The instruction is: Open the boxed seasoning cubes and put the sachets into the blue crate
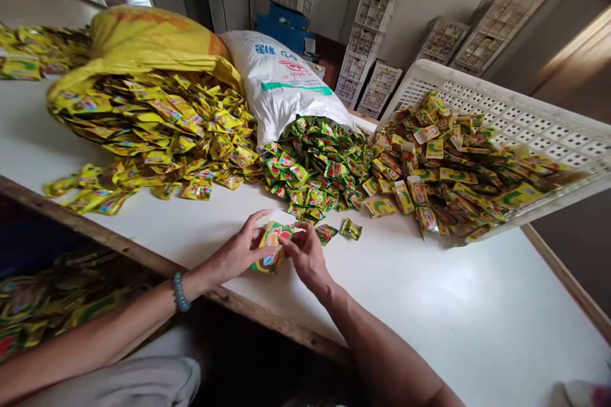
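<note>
A yellow and green packet (270, 245) with red lettering is held upright over the white table's near edge. My left hand (245, 245) is closed around its left side, thumb across the front. My right hand (305, 254) grips its upper right edge, with the thumb on the front and the fingers curled. Something whitish shows at the packet's top; I cannot tell what it is. Just beyond my hands lie small green sachets (329, 165), spilling from a white woven sack (286, 86). Two loose sachets (351, 229) rest near my right hand.
A yellow sack (153, 32) spills yellow sachets (191, 114) at the left. At the right, a tipped white plastic crate (529, 114) holds yellow-green packets (458, 178). Stacked crates (372, 19) stand by the wall. The table's wooden edge (286, 325) runs in front of me.
</note>
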`<state>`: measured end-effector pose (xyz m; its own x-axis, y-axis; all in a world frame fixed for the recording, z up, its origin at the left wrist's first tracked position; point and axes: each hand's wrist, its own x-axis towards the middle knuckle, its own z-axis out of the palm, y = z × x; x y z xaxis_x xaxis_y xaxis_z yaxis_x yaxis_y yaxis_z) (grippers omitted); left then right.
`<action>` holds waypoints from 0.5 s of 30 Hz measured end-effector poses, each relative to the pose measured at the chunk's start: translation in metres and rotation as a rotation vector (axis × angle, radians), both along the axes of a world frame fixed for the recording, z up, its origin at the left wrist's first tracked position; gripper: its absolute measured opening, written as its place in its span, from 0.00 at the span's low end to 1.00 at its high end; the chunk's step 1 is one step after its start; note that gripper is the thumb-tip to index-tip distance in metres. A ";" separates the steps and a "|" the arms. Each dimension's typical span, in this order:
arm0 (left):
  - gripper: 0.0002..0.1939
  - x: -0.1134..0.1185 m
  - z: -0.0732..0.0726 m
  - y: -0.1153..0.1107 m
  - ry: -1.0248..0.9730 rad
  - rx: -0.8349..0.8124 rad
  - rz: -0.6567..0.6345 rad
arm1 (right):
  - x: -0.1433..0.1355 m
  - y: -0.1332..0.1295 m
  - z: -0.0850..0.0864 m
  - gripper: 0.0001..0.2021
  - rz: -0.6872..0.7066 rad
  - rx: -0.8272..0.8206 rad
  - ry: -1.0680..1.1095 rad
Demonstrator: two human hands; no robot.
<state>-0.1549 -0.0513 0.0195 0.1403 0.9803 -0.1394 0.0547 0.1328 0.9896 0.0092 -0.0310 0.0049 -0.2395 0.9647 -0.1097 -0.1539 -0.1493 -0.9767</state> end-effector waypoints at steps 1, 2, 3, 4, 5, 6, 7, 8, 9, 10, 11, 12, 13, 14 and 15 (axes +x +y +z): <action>0.48 0.002 -0.001 -0.001 -0.054 -0.040 0.019 | 0.001 -0.001 0.001 0.24 -0.012 -0.006 0.015; 0.51 0.003 0.000 -0.003 -0.095 -0.085 0.041 | 0.003 -0.001 0.003 0.24 -0.010 -0.010 0.021; 0.50 0.004 0.001 -0.004 -0.121 -0.130 0.055 | 0.006 0.000 0.005 0.23 0.007 -0.017 0.025; 0.47 0.005 0.004 -0.005 -0.134 -0.167 0.062 | 0.009 0.001 0.007 0.22 0.028 -0.023 0.027; 0.41 0.005 0.006 -0.006 -0.141 -0.193 0.059 | 0.014 0.004 0.009 0.20 0.035 -0.027 0.020; 0.36 0.005 0.009 -0.006 -0.149 -0.206 0.050 | 0.018 0.006 0.011 0.19 0.022 -0.023 0.005; 0.32 0.006 0.011 -0.006 -0.158 -0.209 0.038 | 0.023 0.009 0.011 0.18 -0.007 -0.011 -0.016; 0.30 0.006 0.013 -0.006 -0.166 -0.204 0.028 | 0.027 0.012 0.011 0.18 -0.041 0.008 -0.037; 0.29 0.008 0.015 -0.006 -0.172 -0.195 0.020 | 0.031 0.014 0.011 0.18 -0.065 0.026 -0.049; 0.28 0.009 0.016 -0.006 -0.177 -0.187 0.010 | 0.033 0.016 0.011 0.18 -0.068 0.037 -0.047; 0.27 0.011 0.016 -0.005 -0.178 -0.180 -0.006 | 0.035 0.017 0.011 0.18 -0.048 0.041 -0.032; 0.25 0.013 0.017 -0.005 -0.175 -0.169 -0.024 | 0.036 0.017 0.011 0.19 -0.016 0.037 -0.010; 0.24 0.015 0.018 -0.004 -0.170 -0.158 -0.037 | 0.036 0.017 0.012 0.20 0.011 0.030 0.014; 0.24 0.017 0.019 -0.003 -0.167 -0.143 -0.041 | 0.035 0.017 0.014 0.20 0.026 0.022 0.039; 0.24 0.019 0.020 -0.003 -0.162 -0.131 -0.032 | 0.035 0.016 0.015 0.20 0.032 0.014 0.064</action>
